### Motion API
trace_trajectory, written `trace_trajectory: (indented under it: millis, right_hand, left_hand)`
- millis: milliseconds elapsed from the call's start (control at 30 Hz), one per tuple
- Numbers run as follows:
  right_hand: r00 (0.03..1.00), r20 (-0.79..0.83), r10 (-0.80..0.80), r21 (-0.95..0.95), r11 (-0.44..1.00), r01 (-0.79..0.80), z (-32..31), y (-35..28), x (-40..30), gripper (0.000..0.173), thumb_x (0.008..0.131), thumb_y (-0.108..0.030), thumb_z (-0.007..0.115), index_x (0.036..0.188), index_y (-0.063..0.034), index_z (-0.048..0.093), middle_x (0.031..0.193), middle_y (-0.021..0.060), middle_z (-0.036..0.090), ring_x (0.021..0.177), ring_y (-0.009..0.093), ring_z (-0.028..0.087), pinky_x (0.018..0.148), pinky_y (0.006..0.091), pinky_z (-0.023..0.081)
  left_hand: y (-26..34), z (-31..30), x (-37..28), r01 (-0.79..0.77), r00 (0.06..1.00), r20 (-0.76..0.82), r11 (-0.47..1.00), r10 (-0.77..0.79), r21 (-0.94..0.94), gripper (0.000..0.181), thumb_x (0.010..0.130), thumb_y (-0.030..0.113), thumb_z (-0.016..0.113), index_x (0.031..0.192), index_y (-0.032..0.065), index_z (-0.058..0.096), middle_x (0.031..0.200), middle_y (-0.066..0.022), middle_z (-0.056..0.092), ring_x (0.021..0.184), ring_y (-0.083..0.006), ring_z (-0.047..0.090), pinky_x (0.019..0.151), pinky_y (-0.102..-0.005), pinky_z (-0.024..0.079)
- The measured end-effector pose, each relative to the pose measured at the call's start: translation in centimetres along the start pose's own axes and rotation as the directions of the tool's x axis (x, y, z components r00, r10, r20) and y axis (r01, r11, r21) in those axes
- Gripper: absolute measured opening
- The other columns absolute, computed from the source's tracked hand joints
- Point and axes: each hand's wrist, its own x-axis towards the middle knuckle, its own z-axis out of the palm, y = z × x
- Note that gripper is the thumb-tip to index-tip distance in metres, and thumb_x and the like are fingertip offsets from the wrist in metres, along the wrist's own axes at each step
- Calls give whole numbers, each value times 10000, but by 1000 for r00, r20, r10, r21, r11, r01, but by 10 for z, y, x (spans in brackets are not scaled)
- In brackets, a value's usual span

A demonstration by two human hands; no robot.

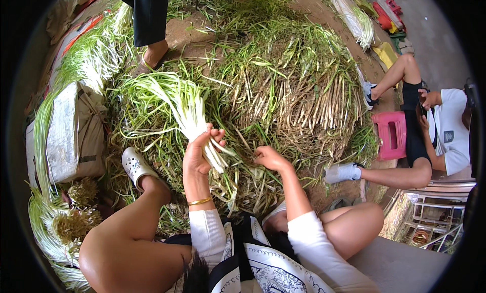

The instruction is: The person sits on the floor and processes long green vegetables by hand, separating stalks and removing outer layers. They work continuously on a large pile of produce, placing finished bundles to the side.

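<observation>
My left hand (199,148) is closed around a bunch of garlic chives or similar leafy stalks (190,114). Their white stem ends point down past my fingers, and the green leaves fan out to the upper left. To its right, my right hand (271,159) is low over the plant litter with the fingers bent; whether a thin stalk is between the fingertips cannot be told. Beyond it lies a heap of untrimmed stalks (326,103) with brownish stems and loose green leaves.
Bundled greens (95,61) lie at the left around a wrapped bale (64,133). A standing person's leg (151,19) is at the top. Another person (452,129) sits at the right beside a pink plastic stool (391,135). Leaf litter covers the ground.
</observation>
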Motion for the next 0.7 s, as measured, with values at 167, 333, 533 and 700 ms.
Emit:
trace_trajectory:
  millis: [167,333,533,700]
  right_hand:
    - [921,-139,-364,370,843,389,-70,-58,-52,143,889,-84,569,953,26,636,811,29,623,738,103,554,694,262,461]
    - [877,-91,-473,380,797,469,-85,-88,-81,176,894,-66,541,1027,36,594,869,-1,600,797,68,516,714,234,434]
    - [897,-219,-384,480,758,441,-71,-104,-78,133,906,-75,543,916,46,598,811,-12,580,747,62,491,663,232,426]
    - [828,-245,-505,530,645,550,-56,-102,-67,102,892,-31,528,926,31,603,807,-9,582,734,72,491,657,244,427]
  left_hand:
    - [5,41,-17,-226,974,100,819,205,528,202,756,-55,610,927,14,528,990,-169,645,604,-130,549,567,-247,505]
    - [-2,70,-36,-344,932,322,685,166,643,337,686,-97,643,1014,-33,599,963,-108,666,674,-105,578,594,-226,483]
    - [-16,78,-40,-475,879,396,543,264,693,275,685,-82,644,954,-27,632,810,-41,634,659,-78,551,583,-219,448]
    - [-15,76,-44,-521,849,321,565,420,640,198,735,-55,640,933,-51,635,716,-51,633,551,-80,535,492,-209,414]
